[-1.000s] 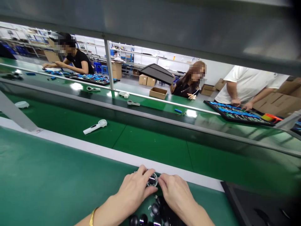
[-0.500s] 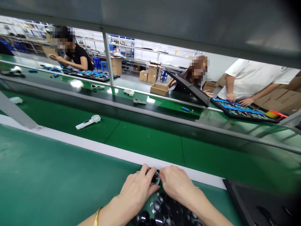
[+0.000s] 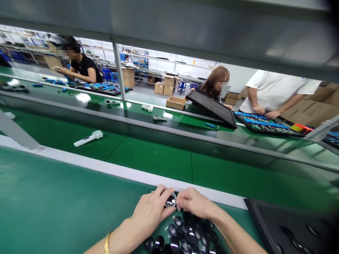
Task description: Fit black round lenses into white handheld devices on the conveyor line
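Note:
A small round piece (image 3: 171, 200) with a pale rim and a dark, shiny middle is at the far edge of the green mat. My left hand (image 3: 152, 208) is closed around its left side, thumb below and fingers above. My right hand (image 3: 193, 203) is closed in a pinch at its right side; what those fingertips hold, if anything, is too small to make out. Just below both hands lies a heap of glossy black round parts (image 3: 185, 231).
A black tray (image 3: 261, 218) with dark parts stands at the right. Beyond the white ledge (image 3: 127, 173), a white handled part (image 3: 88, 138) lies on a green belt (image 3: 159, 155). Across it are several people, a tilted black tray (image 3: 212, 107) and a cardboard box (image 3: 176, 102).
The view has shifted slightly. My right hand has drawn back a little, showing more of the round piece and heap. The white handled part has moved left, and the person's black tray is lower.

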Action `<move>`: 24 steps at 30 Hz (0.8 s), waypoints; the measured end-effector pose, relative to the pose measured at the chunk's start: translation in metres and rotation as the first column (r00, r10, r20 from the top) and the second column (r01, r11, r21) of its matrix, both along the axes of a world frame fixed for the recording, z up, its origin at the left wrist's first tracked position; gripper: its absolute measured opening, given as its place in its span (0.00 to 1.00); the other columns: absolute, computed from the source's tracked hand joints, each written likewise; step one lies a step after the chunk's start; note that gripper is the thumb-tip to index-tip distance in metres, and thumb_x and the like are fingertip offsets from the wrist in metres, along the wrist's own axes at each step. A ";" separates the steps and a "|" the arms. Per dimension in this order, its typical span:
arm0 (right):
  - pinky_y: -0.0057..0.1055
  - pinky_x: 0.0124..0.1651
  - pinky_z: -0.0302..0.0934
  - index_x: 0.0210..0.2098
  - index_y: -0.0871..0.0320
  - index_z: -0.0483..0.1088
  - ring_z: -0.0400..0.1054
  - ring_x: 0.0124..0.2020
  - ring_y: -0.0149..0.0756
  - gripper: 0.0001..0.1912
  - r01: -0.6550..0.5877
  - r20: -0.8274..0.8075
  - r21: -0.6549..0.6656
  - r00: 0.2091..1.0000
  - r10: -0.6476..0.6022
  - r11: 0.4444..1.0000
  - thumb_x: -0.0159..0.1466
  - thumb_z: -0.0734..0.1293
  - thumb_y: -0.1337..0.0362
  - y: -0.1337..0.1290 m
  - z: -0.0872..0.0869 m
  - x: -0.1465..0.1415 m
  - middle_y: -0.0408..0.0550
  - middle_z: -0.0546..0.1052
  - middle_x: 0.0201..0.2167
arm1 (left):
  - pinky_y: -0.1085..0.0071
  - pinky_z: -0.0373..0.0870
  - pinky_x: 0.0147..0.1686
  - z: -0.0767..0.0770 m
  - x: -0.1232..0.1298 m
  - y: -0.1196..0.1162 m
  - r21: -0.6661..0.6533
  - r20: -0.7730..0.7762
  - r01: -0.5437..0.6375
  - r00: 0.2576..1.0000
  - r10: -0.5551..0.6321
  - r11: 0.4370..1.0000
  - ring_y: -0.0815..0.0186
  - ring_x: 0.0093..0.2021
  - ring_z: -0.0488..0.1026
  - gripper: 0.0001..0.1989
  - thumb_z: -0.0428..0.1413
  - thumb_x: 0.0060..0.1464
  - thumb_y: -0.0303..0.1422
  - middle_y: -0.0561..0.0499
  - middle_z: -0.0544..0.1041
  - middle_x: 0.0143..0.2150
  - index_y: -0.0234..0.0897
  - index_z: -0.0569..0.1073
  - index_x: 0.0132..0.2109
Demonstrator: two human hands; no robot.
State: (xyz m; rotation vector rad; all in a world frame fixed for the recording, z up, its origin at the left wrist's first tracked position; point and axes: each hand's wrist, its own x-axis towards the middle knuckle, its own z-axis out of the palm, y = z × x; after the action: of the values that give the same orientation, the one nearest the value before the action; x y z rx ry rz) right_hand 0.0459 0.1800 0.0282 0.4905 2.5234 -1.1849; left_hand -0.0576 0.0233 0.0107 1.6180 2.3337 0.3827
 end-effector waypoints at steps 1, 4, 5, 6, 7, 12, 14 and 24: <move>0.22 0.25 0.51 0.24 0.59 0.72 0.59 0.22 0.27 0.13 0.010 -0.017 0.038 1.000 -0.009 0.999 0.57 0.57 0.67 -0.001 0.001 0.002 0.39 0.68 0.18 | 0.67 0.72 0.37 0.000 0.000 0.000 0.000 0.002 -0.002 1.000 0.002 1.000 0.63 0.40 0.74 0.19 0.51 0.59 0.37 0.52 0.68 0.49 0.49 0.59 0.56; 0.29 0.33 0.54 0.26 0.59 0.72 0.66 0.29 0.36 0.15 0.089 -0.063 0.211 0.995 -0.077 0.973 0.60 0.55 0.67 -0.010 0.009 0.007 0.47 0.74 0.23 | 0.68 0.72 0.36 0.002 0.003 0.002 -0.008 -0.006 -0.031 1.000 0.031 0.999 0.63 0.40 0.74 0.19 0.51 0.59 0.36 0.51 0.68 0.49 0.49 0.59 0.57; 0.32 0.35 0.55 0.27 0.60 0.73 0.67 0.31 0.40 0.16 0.112 -0.066 0.278 0.993 -0.097 0.954 0.62 0.54 0.67 -0.015 0.012 0.008 0.52 0.75 0.25 | 0.68 0.72 0.36 0.003 0.004 0.002 -0.013 -0.017 -0.042 0.999 0.042 0.999 0.62 0.39 0.75 0.19 0.51 0.59 0.36 0.51 0.68 0.49 0.49 0.59 0.57; 0.35 0.36 0.55 0.29 0.61 0.73 0.69 0.33 0.43 0.17 0.122 -0.057 0.346 0.992 -0.109 0.930 0.62 0.54 0.67 -0.020 0.015 0.008 0.56 0.76 0.27 | 0.67 0.72 0.35 0.005 0.006 0.003 -0.017 -0.032 -0.051 0.998 0.050 0.999 0.62 0.39 0.75 0.19 0.51 0.59 0.35 0.51 0.68 0.49 0.48 0.59 0.56; 0.36 0.36 0.56 0.32 0.62 0.74 0.69 0.34 0.45 0.16 0.120 -0.039 0.404 0.993 -0.114 0.907 0.62 0.55 0.68 -0.024 0.018 0.008 0.59 0.76 0.29 | 0.66 0.72 0.35 0.006 0.008 0.003 -0.021 -0.046 -0.057 0.997 0.056 0.998 0.61 0.39 0.75 0.19 0.51 0.59 0.35 0.50 0.68 0.49 0.48 0.59 0.56; 0.33 0.38 0.57 0.38 0.63 0.74 0.71 0.37 0.45 0.14 0.080 0.028 0.479 0.994 -0.107 0.874 0.56 0.59 0.74 -0.036 0.025 -0.001 0.61 0.77 0.34 | 0.65 0.73 0.34 0.014 0.016 0.005 -0.072 -0.089 -0.077 0.994 0.070 0.994 0.60 0.38 0.75 0.18 0.50 0.59 0.33 0.48 0.68 0.50 0.43 0.60 0.56; 0.32 0.36 0.57 0.34 0.63 0.74 0.71 0.35 0.44 0.13 0.074 0.033 0.448 0.995 -0.099 0.891 0.55 0.59 0.74 -0.032 0.025 -0.005 0.60 0.77 0.32 | 0.65 0.73 0.34 0.013 0.017 0.005 -0.086 -0.094 -0.079 0.993 0.071 0.993 0.60 0.38 0.75 0.18 0.50 0.60 0.32 0.47 0.68 0.50 0.42 0.60 0.56; 0.24 0.21 0.46 0.20 0.60 0.69 0.55 0.18 0.27 0.10 0.060 0.020 0.017 0.998 -0.060 0.998 0.52 0.58 0.67 0.005 0.005 -0.008 0.39 0.63 0.14 | 0.66 0.73 0.32 -0.004 0.012 0.001 0.014 -0.134 -0.027 0.991 0.029 1.000 0.61 0.36 0.74 0.17 0.47 0.62 0.36 0.49 0.67 0.47 0.44 0.58 0.57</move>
State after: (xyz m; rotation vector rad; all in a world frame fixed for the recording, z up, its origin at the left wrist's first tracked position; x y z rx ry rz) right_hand 0.0378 0.1847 0.0328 0.5834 2.5191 -1.1755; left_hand -0.0459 0.0241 0.0064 1.6664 2.4587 0.3027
